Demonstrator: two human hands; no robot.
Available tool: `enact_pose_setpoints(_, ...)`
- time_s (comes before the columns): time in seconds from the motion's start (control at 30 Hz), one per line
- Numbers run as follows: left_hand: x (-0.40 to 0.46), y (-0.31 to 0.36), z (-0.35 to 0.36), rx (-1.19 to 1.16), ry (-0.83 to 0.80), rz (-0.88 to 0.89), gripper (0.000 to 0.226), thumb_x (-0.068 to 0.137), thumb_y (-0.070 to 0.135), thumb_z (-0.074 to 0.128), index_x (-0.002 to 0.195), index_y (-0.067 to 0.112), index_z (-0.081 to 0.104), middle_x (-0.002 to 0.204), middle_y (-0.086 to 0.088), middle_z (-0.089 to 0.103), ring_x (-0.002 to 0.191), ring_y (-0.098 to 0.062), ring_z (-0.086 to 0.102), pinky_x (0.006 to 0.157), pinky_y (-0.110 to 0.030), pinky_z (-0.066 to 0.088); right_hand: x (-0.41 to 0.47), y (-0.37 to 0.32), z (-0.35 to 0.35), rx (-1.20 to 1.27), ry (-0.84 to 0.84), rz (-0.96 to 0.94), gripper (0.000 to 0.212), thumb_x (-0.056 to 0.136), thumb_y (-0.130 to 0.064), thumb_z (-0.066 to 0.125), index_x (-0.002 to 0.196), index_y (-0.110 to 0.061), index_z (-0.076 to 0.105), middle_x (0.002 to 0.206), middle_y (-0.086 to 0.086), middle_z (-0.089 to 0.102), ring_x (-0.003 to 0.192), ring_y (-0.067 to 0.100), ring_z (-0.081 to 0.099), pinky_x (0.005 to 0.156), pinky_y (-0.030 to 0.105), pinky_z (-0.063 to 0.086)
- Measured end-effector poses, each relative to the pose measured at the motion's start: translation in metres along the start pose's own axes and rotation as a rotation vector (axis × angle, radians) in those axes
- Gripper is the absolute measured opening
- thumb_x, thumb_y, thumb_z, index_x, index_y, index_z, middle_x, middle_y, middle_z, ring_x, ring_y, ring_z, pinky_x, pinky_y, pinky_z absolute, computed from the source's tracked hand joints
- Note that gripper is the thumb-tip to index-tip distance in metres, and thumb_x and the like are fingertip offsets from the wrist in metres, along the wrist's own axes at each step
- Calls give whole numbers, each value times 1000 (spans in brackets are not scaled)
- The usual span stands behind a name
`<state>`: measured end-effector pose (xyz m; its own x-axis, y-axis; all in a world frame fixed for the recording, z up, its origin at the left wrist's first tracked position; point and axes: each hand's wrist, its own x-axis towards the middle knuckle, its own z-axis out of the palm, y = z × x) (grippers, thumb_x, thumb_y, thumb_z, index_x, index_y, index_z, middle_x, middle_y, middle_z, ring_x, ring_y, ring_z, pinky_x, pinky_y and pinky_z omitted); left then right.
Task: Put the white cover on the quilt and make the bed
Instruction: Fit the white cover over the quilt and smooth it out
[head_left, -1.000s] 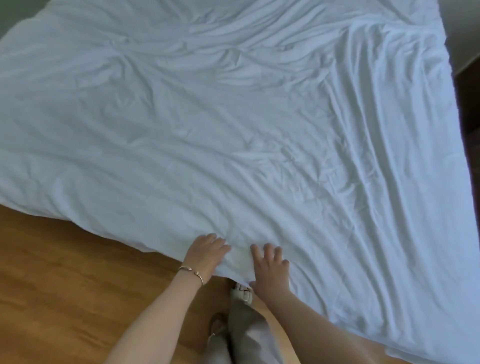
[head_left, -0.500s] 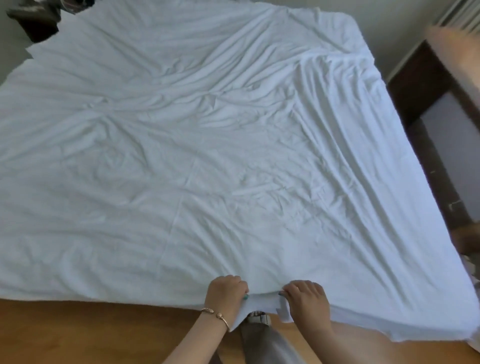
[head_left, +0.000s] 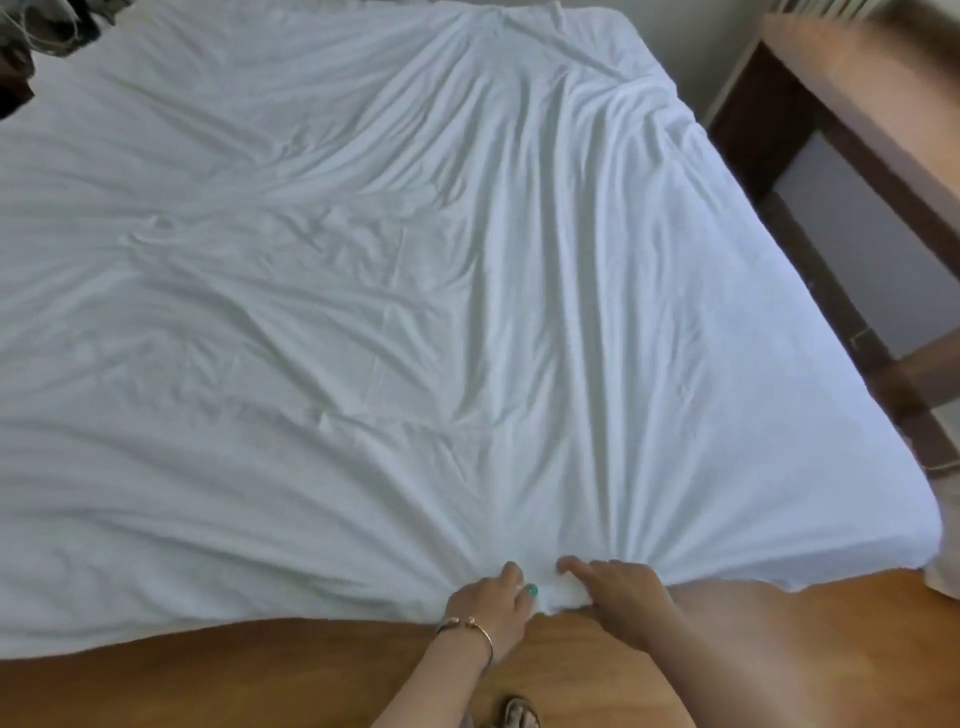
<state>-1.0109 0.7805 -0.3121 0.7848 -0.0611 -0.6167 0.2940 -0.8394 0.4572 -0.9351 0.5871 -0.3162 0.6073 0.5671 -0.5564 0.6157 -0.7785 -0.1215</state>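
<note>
The white cover (head_left: 415, 312) lies spread and wrinkled over the whole bed, its creases fanning out from the near edge. At that edge my left hand (head_left: 491, 605), with a bracelet on the wrist, grips a bunch of the fabric. Close beside it my right hand (head_left: 621, 592) grips the same bunched edge. The cloth between the two hands is gathered into a small fold. The quilt itself is not visible apart from the cover.
A wooden floor (head_left: 234, 680) runs along the near side of the bed. A dark wooden desk or cabinet (head_left: 852, 156) stands to the right of the bed. Dark clutter (head_left: 31, 47) sits at the far left corner. My sandalled foot (head_left: 519, 714) shows below.
Both hands went from lying on the cover's edge to gripping it and pulling it towards me, so creases now radiate from the grip. The view has lifted to show more of the bed.
</note>
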Motion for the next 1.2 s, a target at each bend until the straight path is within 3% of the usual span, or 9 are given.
enact_pose_setpoints(0.1, -11, 2, 27, -63, -59, -38, 33, 101, 42, 24, 121, 23, 41, 114, -8, 64, 102, -31, 59, 77, -36, 40, -8, -3, 15, -66, -57, 11, 44, 96, -24, 43, 132, -41, 24, 110, -4, 64, 98, 20, 63, 69, 30, 39)
enact_pose_setpoints(0.27, -21, 7, 39, -39, -156, -86, 43, 99, 49, 26, 134, 29, 42, 129, -9, 57, 114, -29, 55, 92, -36, 43, -16, -6, 22, -74, -175, 42, 42, 97, -24, 43, 136, -35, 30, 109, 3, 66, 81, 23, 54, 71, 31, 37)
enact_pose_setpoints(0.4, -32, 1, 42, 37, -317, -46, 59, 97, 53, 33, 151, 33, 23, 152, -5, 32, 138, -26, 34, 112, -37, 30, -27, -4, 28, -92, -381, 56, 78, 88, -58, 57, 150, -42, 13, 137, 5, 48, 124, 26, 49, 96, 39, 40)
enact_pose_setpoints(0.5, -47, -19, 36, 34, -270, -67, 55, 99, 42, 39, 151, 32, 26, 153, -1, 31, 138, -21, 34, 113, -34, 30, -44, -10, 33, -49, -472, 79, 87, 84, -62, 61, 153, -40, 12, 150, 1, 34, 138, 24, 35, 107, 42, 35)
enact_pose_setpoints(0.8, -83, -117, -7, 319, 19, -150, 58, 95, 27, 54, 148, 26, 28, 151, 0, 32, 137, -21, 32, 109, -35, 33, -11, -109, 9, 250, -281, 58, 63, 93, -43, 59, 149, -26, 32, 148, -1, 38, 131, 20, 44, 104, 37, 43)
enact_pose_setpoints(0.97, -88, -220, -60, 316, 154, -314, 91, 87, -4, 52, 154, 32, 2, 162, 1, -3, 149, -23, -1, 120, -38, 13, 58, -220, -24, 273, -5, -52, 62, 93, -37, 58, 148, -27, 30, 143, -4, 39, 130, 17, 39, 94, 32, 45)
enact_pose_setpoints(1.07, -88, -296, -89, 400, 159, -380, 100, 86, -7, 51, 152, 38, -9, 161, 3, -13, 148, -27, -11, 118, -48, 5, 105, -294, -30, 289, 36, -63, 76, 87, -41, 65, 150, -29, 23, 149, -4, 29, 136, 20, 29, 101, 35, 42)
enact_pose_setpoints(1.13, -87, -347, -108, 467, 194, -396, 91, 91, 4, 54, 153, 37, -3, 161, 3, -6, 148, -28, -6, 117, -53, 2, 135, -336, -28, 226, 44, -33, 87, 82, -44, 69, 150, -30, 18, 150, -4, 23, 137, 24, 25, 107, 38, 36)
enact_pose_setpoints(1.2, -87, -384, -122, 483, 287, -281, 62, 89, 14, 64, 143, 28, 37, 150, 0, 34, 140, -25, 28, 115, -48, 16, 161, -361, -23, 111, 96, 0, 79, 77, -40, 76, 142, -27, 33, 140, 0, 34, 127, 27, 36, 100, 38, 39)
